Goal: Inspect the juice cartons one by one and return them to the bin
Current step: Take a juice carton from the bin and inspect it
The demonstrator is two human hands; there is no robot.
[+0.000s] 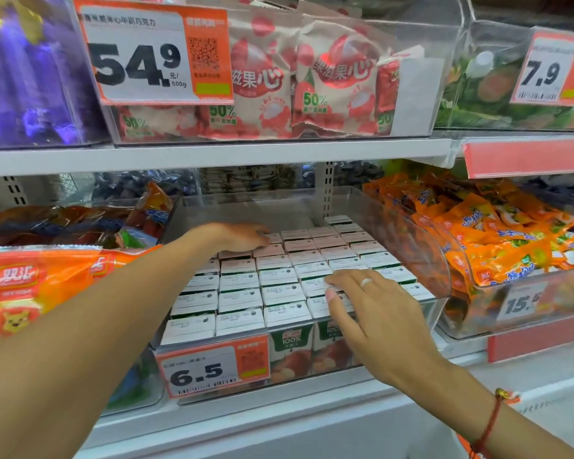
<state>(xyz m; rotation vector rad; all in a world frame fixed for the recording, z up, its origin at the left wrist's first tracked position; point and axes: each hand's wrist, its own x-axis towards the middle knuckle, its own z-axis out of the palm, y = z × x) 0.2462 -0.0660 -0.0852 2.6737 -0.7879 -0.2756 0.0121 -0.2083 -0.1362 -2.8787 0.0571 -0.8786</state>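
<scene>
1. Clear plastic bin [421, 246] on the lower shelf [212, 422], orange 6.5 price tag [212, 369] on its front.
2. Juice cartons [275, 286] fill the bin in tight upright rows: white tops, green sides marked 100% with fruit.
3. Left hand [239, 236] reaches to the back rows, fingers on a carton top; grasp unclear.
4. Right hand [375, 306] lies flat on the front-right cartons, fingers released, ring visible.

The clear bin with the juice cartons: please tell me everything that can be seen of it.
The bin is of clear, hard plastic, as it looks, with a high curved right wall and a lower front. It stands on the lower shelf, between a bin of orange packets and one of orange bags. Cartons fill it in tidy rows, white tops up. An orange price tag reading 6.5 hangs on its front. The left hand touches the back cartons; the right hand rests flat on the front ones.
</scene>
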